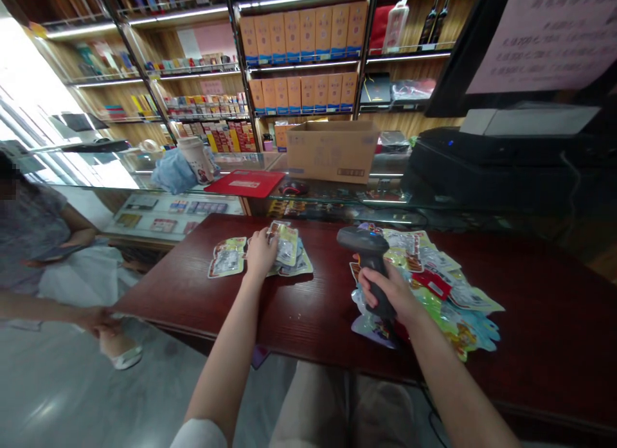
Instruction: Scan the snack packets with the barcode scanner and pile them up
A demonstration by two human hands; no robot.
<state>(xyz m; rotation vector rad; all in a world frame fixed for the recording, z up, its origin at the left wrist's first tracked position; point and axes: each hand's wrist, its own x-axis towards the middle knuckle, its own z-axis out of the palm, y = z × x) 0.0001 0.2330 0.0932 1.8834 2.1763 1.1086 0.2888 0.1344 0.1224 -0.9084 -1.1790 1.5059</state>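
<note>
Clock centred on the bare middle of the tabletop (308, 303). Beyond the far edge, a glass display case (332, 192) bears a cup (194, 160) and a red folder (248, 183) at 11, a cardboard box (332, 153) at 12, and a black machine (482, 168) between 1 and 2. Another person (29, 242) at 9, off the left edge. At 3: wide heap of pouches (436, 313), overlapping, red packet (432, 285) among them. At 10: lone pouch (227, 258), flat, just beside a small stack of pouches (288, 247) at 11. Right hand (393, 290), at 2: closed round the grip of a dark handheld scanner (364, 238); both obstruct the view of the heap's left part. Left hand (261, 252), between 10 and 11: palm down at the small stack, fingers bent over it; cannot tell whether they pinch a pouch.
</note>
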